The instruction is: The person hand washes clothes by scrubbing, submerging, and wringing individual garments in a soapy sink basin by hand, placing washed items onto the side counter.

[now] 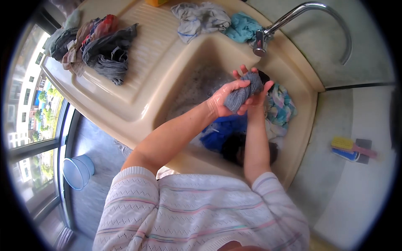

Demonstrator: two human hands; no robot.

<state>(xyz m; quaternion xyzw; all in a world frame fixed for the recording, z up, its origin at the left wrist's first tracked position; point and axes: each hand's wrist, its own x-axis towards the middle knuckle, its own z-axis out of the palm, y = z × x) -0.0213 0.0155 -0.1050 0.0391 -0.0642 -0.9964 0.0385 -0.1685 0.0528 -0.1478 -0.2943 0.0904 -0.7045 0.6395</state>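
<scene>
Wet work at the sink (307, 111). Left hand (225, 97) has its fingers closed round a bunched grey cloth (245, 90); right hand (258, 99) grasps its far side. Cloth is held up over the basin, near the tap (259, 45). Blue cloth (232, 125) lies below; mixed garments (106, 50) heap on the ribbed counter (148, 54).
</scene>
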